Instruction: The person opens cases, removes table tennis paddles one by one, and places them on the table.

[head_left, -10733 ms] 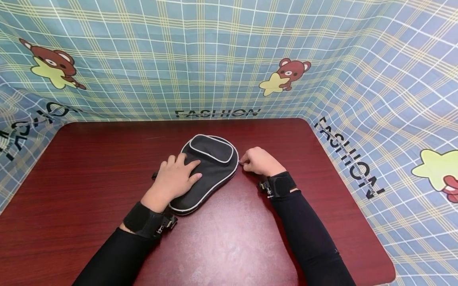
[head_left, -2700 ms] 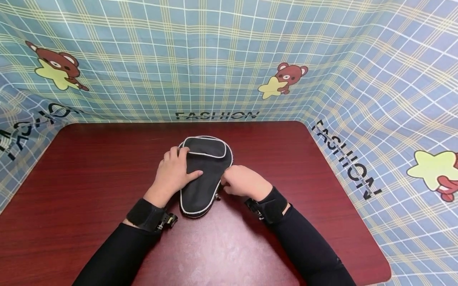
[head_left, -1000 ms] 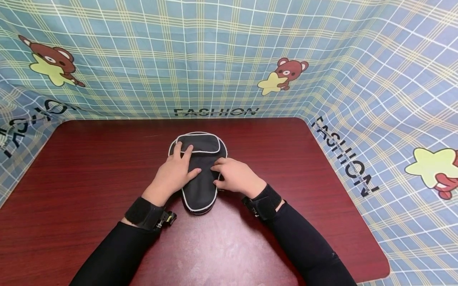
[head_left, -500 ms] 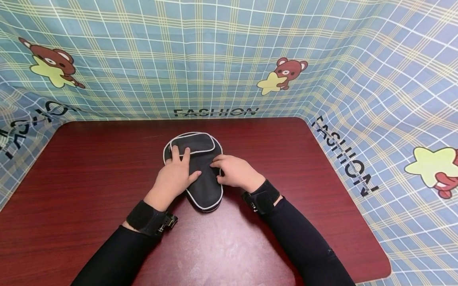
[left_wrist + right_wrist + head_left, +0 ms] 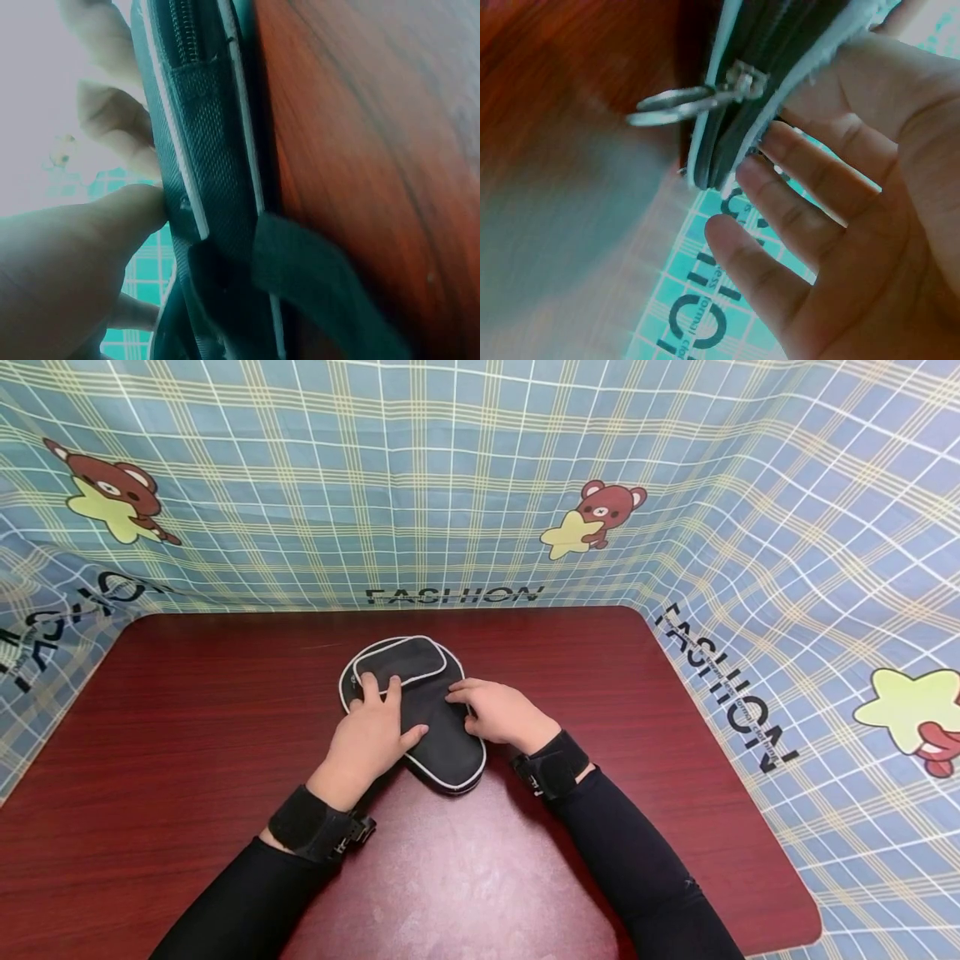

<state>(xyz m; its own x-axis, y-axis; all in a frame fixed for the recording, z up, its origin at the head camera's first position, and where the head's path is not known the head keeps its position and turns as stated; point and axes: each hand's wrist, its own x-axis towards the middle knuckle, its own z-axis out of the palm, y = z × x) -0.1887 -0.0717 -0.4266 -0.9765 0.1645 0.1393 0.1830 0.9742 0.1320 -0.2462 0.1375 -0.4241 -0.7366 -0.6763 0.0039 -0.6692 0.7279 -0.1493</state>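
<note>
- The black case is lying flat on the red table under both hands.
- The left hand is resting spread on the case, touching its pocket.
- The right hand, loosely spread, is touching the case's edge.
- A zipper pull is sticking out sideways.

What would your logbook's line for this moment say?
left hand: spread on case | right hand: touching case | case: lying on table | zip pull: on case's side

curtained booth: plaid bear-print cloth on 3 sides of reddish table
</note>
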